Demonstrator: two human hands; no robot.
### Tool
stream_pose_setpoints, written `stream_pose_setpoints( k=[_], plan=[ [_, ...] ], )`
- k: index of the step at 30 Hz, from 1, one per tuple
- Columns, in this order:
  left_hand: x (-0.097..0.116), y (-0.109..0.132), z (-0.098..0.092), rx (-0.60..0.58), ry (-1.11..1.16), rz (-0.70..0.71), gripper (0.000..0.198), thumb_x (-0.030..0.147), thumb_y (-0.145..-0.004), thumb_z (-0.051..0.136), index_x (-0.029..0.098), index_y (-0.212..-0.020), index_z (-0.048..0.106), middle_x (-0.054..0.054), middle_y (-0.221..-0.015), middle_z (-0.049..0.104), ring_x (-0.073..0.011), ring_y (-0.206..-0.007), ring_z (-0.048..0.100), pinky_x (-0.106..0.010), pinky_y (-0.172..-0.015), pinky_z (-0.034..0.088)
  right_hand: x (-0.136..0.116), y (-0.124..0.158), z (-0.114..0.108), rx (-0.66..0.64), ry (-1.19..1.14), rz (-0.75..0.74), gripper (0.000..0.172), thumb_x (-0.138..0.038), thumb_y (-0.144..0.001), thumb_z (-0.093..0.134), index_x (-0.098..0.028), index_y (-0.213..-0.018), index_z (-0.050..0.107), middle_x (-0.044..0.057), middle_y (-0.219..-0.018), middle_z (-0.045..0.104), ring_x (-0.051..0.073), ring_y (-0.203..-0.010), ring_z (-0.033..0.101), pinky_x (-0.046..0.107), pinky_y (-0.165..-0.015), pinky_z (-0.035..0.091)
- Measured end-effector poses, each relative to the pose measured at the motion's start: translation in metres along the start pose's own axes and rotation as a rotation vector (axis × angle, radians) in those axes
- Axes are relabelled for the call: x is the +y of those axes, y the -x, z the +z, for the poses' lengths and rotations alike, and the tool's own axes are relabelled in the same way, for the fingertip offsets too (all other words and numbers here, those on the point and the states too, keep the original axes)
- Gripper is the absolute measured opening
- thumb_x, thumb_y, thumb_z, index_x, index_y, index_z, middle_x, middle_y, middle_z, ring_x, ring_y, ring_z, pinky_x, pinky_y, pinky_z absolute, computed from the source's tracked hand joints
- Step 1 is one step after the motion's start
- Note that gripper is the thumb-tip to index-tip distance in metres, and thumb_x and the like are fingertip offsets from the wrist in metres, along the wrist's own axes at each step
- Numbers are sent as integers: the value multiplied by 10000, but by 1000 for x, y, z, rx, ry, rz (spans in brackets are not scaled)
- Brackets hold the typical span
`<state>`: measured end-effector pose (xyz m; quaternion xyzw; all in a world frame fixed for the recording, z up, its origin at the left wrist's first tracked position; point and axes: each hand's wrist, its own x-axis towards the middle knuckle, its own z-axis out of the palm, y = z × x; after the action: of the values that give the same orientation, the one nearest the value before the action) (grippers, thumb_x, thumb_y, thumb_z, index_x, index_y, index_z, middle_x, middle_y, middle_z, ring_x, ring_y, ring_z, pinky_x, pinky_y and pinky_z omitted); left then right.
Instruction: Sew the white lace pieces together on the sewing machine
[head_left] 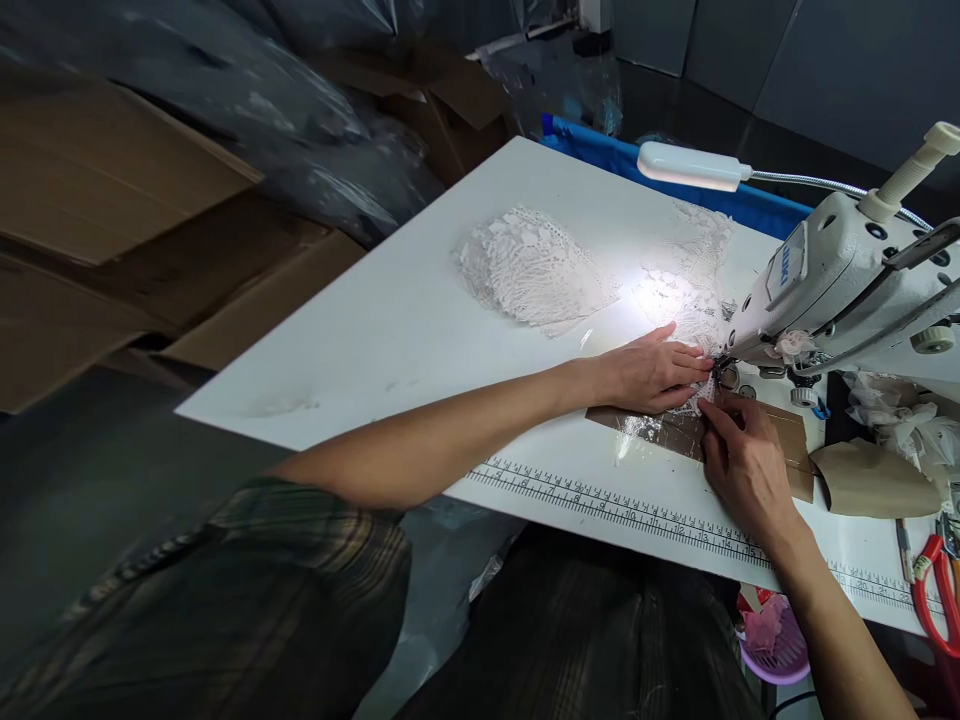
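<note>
White lace (688, 290) lies on the bench (375, 365), running up to the sewing machine (814, 285)! Left hand (654, 372) flat on top, fingers extended; right hand (746, 462) curled at its edge, whether pinching I can't tell. Looks light, limp, snag-prone: press flat, guide by the edges.

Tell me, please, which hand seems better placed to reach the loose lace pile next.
Probably the left hand: it lies nearer the lace pile, with nothing standing between them. The right hand is farther off and would likely have to reach across or around the left.
</note>
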<state>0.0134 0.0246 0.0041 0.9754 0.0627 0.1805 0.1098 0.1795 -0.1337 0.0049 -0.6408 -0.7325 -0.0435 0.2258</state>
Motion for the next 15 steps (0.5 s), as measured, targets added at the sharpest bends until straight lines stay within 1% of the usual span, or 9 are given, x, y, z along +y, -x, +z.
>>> stream_pose_setpoints(
  k=[3, 5, 7, 12, 15],
  plan=[
    [-1, 1, 1, -2, -25, 15, 304, 215, -1017, 476, 207, -1270, 644, -113, -1366, 657, -262, -1304, 603, -651, -1176, 343, -1, 0, -1, 3, -7, 5, 369, -170, -939, 447, -180, -1195, 713, 151, -1068, 624, 275, -958, 597, 442, -807, 536],
    [0, 1, 1, 24, -62, 28, 311, 223, -1022, 467, 216, -1275, 648, -97, -1357, 666, -263, -1303, 597, -649, -1191, 308, -2, 0, -2, -9, -13, 17, 371, -175, -941, 447, -189, -1200, 711, 149, -1076, 615, 269, -949, 595, 435, -793, 536],
    [1, 1, 2, 55, -108, 36, 306, 235, -1027, 460, 222, -1255, 664, -76, -1336, 682, -268, -1284, 601, -627, -1192, 298, -3, 0, -4, -22, -18, 26, 373, -175, -938, 452, -200, -1206, 710, 143, -1084, 605, 257, -930, 595, 417, -765, 535],
    [4, 1, 1, 74, -174, 34, 295, 228, -1034, 445, 218, -1195, 692, -58, -1319, 696, -250, -1129, 652, -515, -1085, 376, -5, 0, -4, 13, -8, 18, 379, -144, -929, 450, -186, -1194, 719, 143, -1060, 605, 255, -932, 602, 400, -745, 528],
    [5, 1, 0, 65, -162, 23, 298, 230, -1034, 444, 219, -1212, 683, -67, -1336, 685, -243, -1085, 655, -480, -1025, 383, -6, 0, -3, 16, 2, 16, 374, -139, -923, 463, -179, -1190, 721, 146, -1047, 610, 254, -913, 600, 394, -728, 521]
  ],
)
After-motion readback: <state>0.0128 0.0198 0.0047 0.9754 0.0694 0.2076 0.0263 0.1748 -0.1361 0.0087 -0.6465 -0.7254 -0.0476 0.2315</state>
